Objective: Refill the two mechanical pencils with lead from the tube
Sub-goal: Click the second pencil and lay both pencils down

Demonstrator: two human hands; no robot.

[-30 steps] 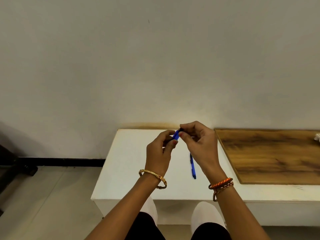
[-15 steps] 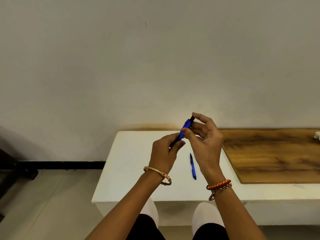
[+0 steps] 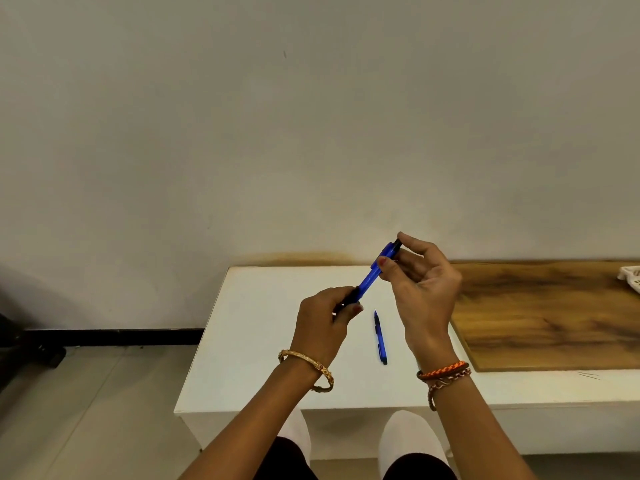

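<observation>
A white table (image 3: 263,341) stands against a plain wall; a wooden board (image 3: 554,313) lies on its right part, with a white object (image 3: 631,277) cut off at the frame's right edge. A second blue pencil (image 3: 380,337) lies flat between my wrists. My left hand (image 3: 323,327) grips the dark lower end of the blue mechanical pencil (image 3: 372,275), hiding its tip; my right hand (image 3: 424,282) pinches its black upper end. The pencil is held tilted above the table. Thin faint lines near the table's front right edge are too small to identify.
</observation>
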